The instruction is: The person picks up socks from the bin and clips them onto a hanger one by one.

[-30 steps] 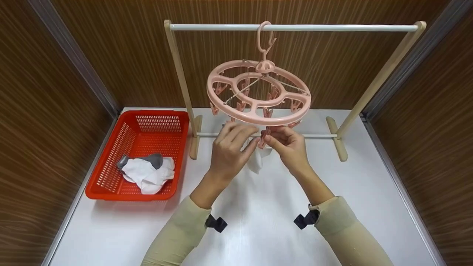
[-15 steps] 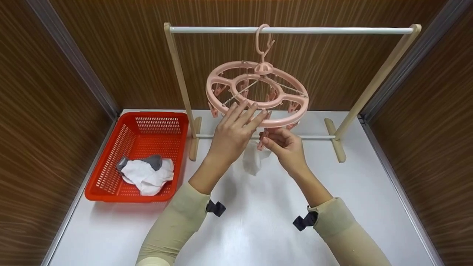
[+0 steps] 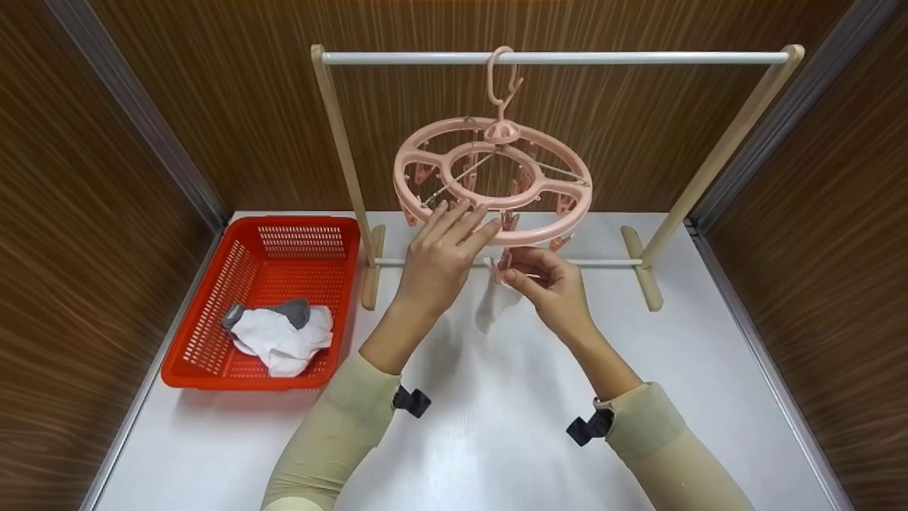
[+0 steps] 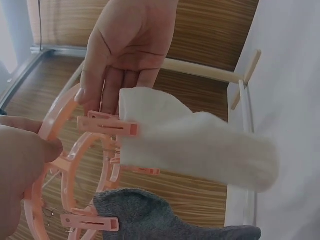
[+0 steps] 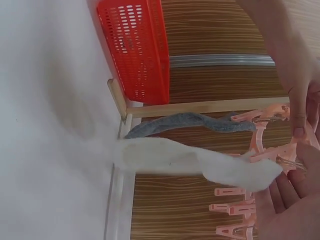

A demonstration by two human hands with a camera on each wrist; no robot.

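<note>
A pink round clip hanger [image 3: 521,235] hangs by its hook from the rack's white bar. My left hand [image 3: 441,266] holds its front rim, fingers over the top; in the left wrist view the thumb lies against the ring's other side. My right hand [image 3: 557,284] pinches a pink clip [image 4: 107,126] just below the rim between thumb and fingers. That clip bites the cuff of a white sock [image 4: 195,142], which dangles freely. On a neighbouring clip hangs a grey sock [image 4: 150,215], hidden in the head view.
To the left stands a red basket [image 3: 174,355] with white cloth [image 3: 284,337] and a grey piece [image 3: 294,311] in it. The rack's white bar [image 3: 638,58] runs between wooden legs [image 3: 738,142]. Wood-grain panels enclose the white table [image 3: 539,440].
My left hand has risen from beside the clip to the hanger's front rim. The right hand stays at the clip, and the white sock has swung slightly.
</note>
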